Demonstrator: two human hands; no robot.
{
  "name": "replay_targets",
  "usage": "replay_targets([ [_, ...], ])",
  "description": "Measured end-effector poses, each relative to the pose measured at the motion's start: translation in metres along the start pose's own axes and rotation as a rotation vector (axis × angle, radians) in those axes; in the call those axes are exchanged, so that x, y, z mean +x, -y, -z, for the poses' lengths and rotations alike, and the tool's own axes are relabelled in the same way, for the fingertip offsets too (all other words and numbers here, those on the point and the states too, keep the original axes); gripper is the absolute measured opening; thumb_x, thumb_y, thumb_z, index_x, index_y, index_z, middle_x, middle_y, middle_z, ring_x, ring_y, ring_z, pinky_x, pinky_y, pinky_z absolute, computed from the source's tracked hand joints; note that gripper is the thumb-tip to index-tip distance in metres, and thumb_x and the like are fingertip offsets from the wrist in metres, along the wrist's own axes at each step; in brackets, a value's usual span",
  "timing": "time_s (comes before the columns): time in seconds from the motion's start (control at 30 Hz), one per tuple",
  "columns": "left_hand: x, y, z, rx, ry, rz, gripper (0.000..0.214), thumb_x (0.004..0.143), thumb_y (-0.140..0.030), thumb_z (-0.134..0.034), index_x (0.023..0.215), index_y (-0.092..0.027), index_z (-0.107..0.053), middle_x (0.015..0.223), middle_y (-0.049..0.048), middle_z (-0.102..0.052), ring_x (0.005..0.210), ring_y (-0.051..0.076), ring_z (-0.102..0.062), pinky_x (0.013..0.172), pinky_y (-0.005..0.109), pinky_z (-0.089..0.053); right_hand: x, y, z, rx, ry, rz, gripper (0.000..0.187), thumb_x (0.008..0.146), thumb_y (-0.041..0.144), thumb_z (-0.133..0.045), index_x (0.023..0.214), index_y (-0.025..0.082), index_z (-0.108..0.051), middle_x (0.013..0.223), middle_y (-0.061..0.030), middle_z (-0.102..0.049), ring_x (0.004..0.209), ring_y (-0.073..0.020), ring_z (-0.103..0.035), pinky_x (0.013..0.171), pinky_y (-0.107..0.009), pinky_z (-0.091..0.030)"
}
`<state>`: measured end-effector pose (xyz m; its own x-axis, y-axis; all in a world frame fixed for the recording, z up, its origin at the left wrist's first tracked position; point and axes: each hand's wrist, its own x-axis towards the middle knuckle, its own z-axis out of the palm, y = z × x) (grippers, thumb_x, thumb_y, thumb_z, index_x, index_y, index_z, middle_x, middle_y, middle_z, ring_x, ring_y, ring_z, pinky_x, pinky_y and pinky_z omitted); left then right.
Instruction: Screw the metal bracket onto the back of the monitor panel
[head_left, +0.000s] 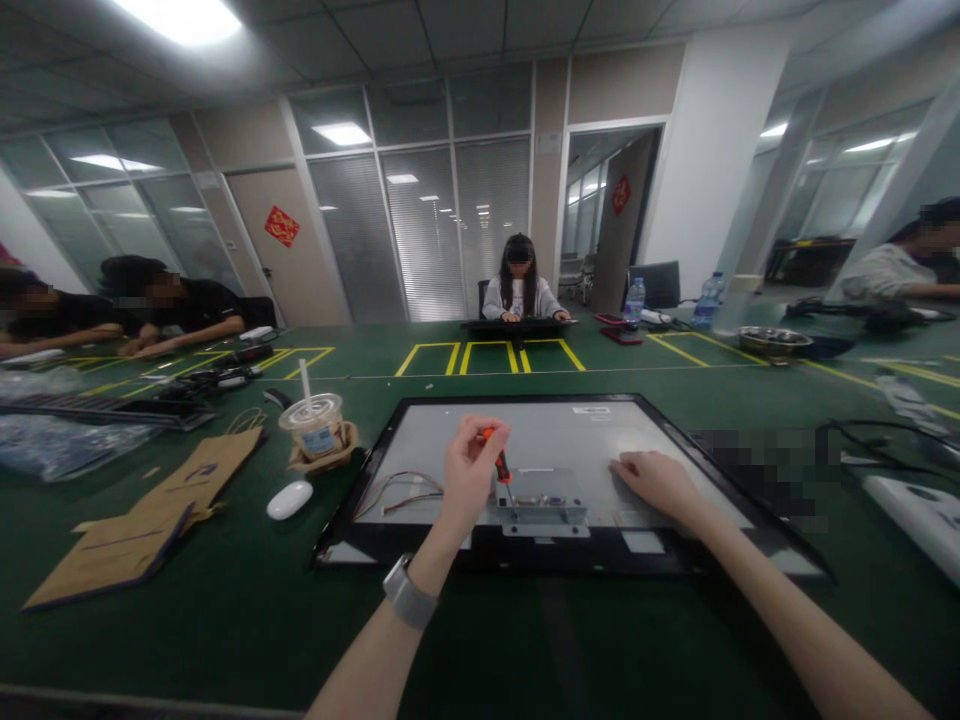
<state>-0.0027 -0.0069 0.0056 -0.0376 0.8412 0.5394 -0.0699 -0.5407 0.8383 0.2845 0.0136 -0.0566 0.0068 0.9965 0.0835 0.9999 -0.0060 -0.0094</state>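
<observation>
My left hand (474,462), with a watch on its wrist, is closed around an orange and black screwdriver (503,467). The screwdriver points down, its tip at a metal bracket (547,515) with ports along one side. That bracket sits on the pale back of a black-framed display panel (420,435), which lies flat on the table. On the panel's right part rests my right hand (658,484), holding nothing, its fingers loosely bent. Thin wires (405,490) run over the panel to the left of the bracket.
Left of the panel are a drink cup (315,428) with a straw, a white mouse (289,499) and brown paper bags (180,500). A white power strip (919,520) and cables lie at the right. A person (517,285) sits across the green table; others sit at both sides.
</observation>
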Motion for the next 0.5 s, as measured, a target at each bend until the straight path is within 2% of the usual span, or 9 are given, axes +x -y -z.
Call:
replay_targets([
  [0.17, -0.0002, 0.0075, 0.0018, -0.109, 0.044, 0.074, 0.022, 0.088, -0.036, -0.052, 0.098, -0.019, -0.063, 0.085, 0.0037, -0.061, 0.075, 0.013, -0.060, 0.070, 0.025, -0.047, -0.0004, 0.0001, 0.0004, 0.004, -0.004, 0.000, 0.040, 0.093, 0.038, -0.036, 0.074, 0.020, -0.067, 0.077, -0.0104, -0.071, 0.076, -0.0231, -0.065, 0.059, -0.028, -0.034],
  [0.27, -0.0016, 0.0096, 0.0010, -0.164, 0.049, 0.088, 0.024, 0.090, -0.037, -0.049, 0.095, -0.018, -0.063, 0.087, 0.0050, -0.063, 0.078, 0.014, -0.061, 0.074, 0.027, -0.048, 0.0003, -0.0006, -0.0005, 0.008, 0.001, 0.004, 0.041, 0.093, 0.038, -0.035, 0.075, 0.020, -0.067, 0.079, -0.0104, -0.072, 0.076, -0.0231, -0.065, 0.059, -0.028, -0.033],
  [0.43, -0.0021, 0.0041, -0.0015, -0.023, 0.005, 0.006, 0.015, 0.079, -0.033, -0.064, 0.081, -0.018, -0.067, 0.086, 0.0033, -0.056, 0.072, 0.011, -0.054, 0.067, 0.023, -0.047, 0.0010, -0.0021, -0.0025, -0.007, -0.008, -0.004, 0.041, 0.093, 0.039, -0.035, 0.075, 0.020, -0.067, 0.079, -0.0102, -0.072, 0.078, -0.0231, -0.065, 0.058, -0.028, -0.033],
  [0.5, -0.0015, 0.0021, -0.0015, 0.004, -0.016, -0.024, 0.014, 0.078, -0.032, -0.065, 0.078, -0.017, -0.067, 0.084, 0.0028, -0.055, 0.070, 0.011, -0.053, 0.064, 0.022, -0.046, 0.0011, -0.0024, -0.0027, -0.004, -0.004, -0.002, 0.042, 0.093, 0.040, -0.034, 0.075, 0.020, -0.067, 0.079, -0.0101, -0.071, 0.078, -0.0230, -0.065, 0.059, -0.028, -0.033],
])
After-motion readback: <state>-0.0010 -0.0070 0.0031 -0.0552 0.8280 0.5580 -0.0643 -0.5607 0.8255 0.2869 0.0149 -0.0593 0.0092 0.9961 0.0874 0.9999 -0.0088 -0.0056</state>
